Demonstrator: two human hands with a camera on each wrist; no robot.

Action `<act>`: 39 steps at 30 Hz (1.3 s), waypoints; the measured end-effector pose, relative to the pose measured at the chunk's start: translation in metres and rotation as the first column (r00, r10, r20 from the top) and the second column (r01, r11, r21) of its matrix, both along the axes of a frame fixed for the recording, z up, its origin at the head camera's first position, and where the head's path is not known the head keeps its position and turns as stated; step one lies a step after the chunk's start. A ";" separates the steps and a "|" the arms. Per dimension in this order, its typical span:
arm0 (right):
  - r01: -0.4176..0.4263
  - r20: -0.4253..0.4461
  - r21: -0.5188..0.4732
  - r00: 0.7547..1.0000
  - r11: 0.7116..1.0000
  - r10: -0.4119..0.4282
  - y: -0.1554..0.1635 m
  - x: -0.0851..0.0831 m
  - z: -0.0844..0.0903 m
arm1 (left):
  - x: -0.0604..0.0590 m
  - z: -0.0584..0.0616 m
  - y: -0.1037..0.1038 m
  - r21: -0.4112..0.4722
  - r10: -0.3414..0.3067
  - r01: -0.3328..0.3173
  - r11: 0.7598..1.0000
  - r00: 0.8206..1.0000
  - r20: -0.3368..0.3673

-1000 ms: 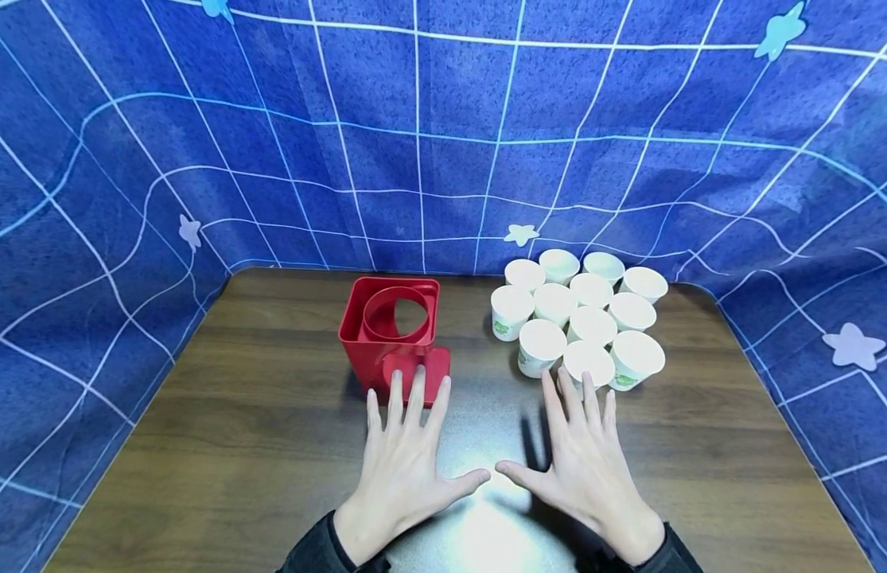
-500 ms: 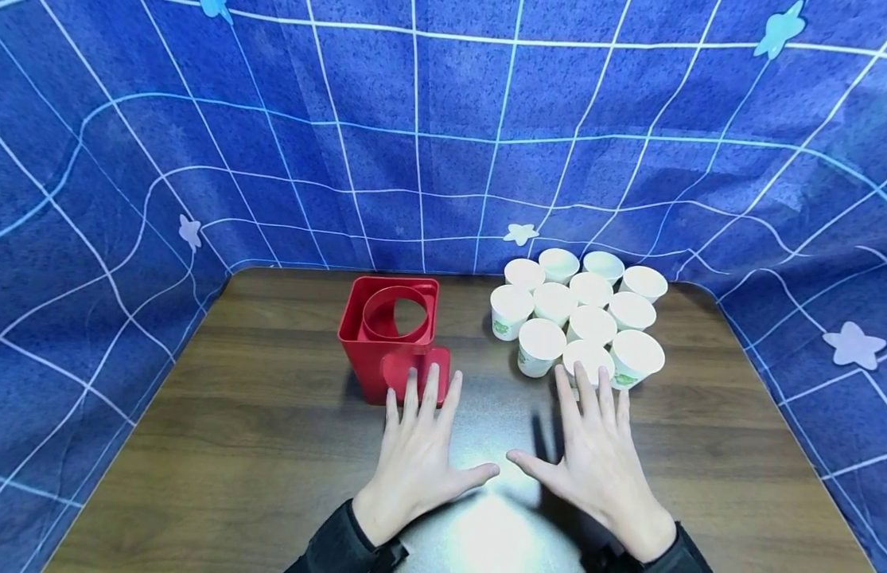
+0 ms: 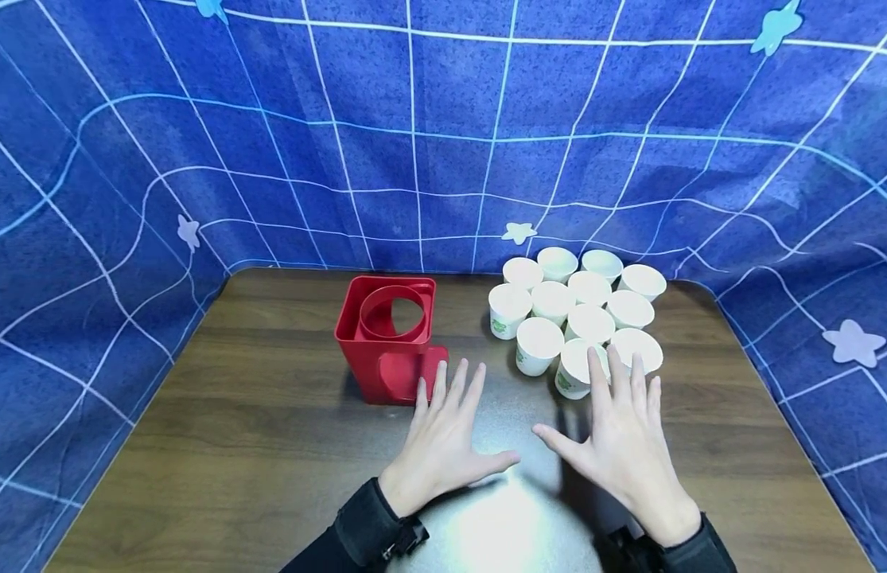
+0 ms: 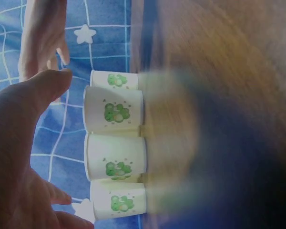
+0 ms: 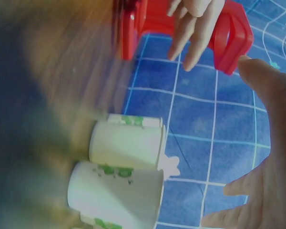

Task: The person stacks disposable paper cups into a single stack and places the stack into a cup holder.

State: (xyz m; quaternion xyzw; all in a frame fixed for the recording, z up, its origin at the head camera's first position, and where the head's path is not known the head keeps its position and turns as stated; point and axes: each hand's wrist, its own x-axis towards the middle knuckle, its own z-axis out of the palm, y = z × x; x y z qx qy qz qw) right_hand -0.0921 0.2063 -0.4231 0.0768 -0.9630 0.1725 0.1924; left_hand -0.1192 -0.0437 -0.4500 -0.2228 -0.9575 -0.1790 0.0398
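Both hands are advancing across the dark wooden table (image 3: 221, 414) since a second ago. Left hand (image 3: 446, 434), fingers spread flat and holding nothing, is now lying just right of the red plastic cup dispenser (image 3: 387, 338). Right hand (image 3: 622, 446), likewise splayed and empty, is reaching over the nearest white paper cups (image 3: 575, 318), clustered at the table's far right.

Both hands are spread flat, palms down, fingers straight and splayed, thumbs pointing toward each other with a gap between. The left hand (image 3: 446, 434) lies just in front of the red holder (image 3: 387, 334). The right hand (image 3: 622, 442) is off to that holder's right. Dark sleeves cover both wrists.
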 end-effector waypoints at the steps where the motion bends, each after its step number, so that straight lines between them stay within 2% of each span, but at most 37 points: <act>1: 0.009 0.000 0.001 1.000 1.000 -0.009 0.002 0.000 0.001 | -0.002 -0.001 0.002 0.007 -0.006 0.006 1.000 1.000 0.010; 4: 0.029 -0.003 -0.009 1.000 1.000 -0.029 0.008 0.000 0.004 | -0.011 -0.004 0.010 0.002 -0.016 0.016 1.000 1.000 0.018; 9: 0.040 -0.027 -0.022 0.999 0.999 -0.041 0.017 -0.001 0.007 | -0.026 -0.009 0.023 -0.002 -0.018 0.018 1.000 1.000 -0.022; 13: 0.044 -0.035 -0.032 0.998 0.999 -0.045 0.021 -0.001 0.009 | -0.039 -0.010 0.034 0.037 -0.013 0.014 0.999 1.000 -0.025; 19: 0.042 -0.045 -0.039 0.998 0.998 -0.044 0.024 -0.001 0.009 | -0.053 -0.010 0.046 0.158 -0.013 0.012 0.987 1.000 0.002; 23: 0.053 -0.044 -0.035 0.998 0.998 -0.054 0.025 -0.001 0.009 | -0.062 -0.008 0.054 0.282 -0.034 0.016 0.959 0.998 0.060; 26: 0.058 -0.034 -0.039 0.998 0.998 -0.059 0.025 0.000 0.009 | -0.067 -0.007 0.060 0.348 -0.047 0.018 0.937 0.996 0.075; 30: 0.059 -0.036 -0.044 0.998 0.997 -0.060 0.026 0.000 0.008 | -0.070 -0.008 0.068 0.394 -0.054 0.033 0.919 0.998 0.041; 36: 0.059 -0.025 -0.063 0.998 0.996 -0.061 0.026 0.001 0.004 | -0.074 -0.013 0.074 0.376 -0.001 -0.007 0.926 1.000 0.021; 39: 0.064 -0.025 -0.063 0.998 0.996 -0.066 0.025 0.002 0.003 | -0.077 -0.016 0.077 0.387 0.015 -0.025 0.922 0.999 0.029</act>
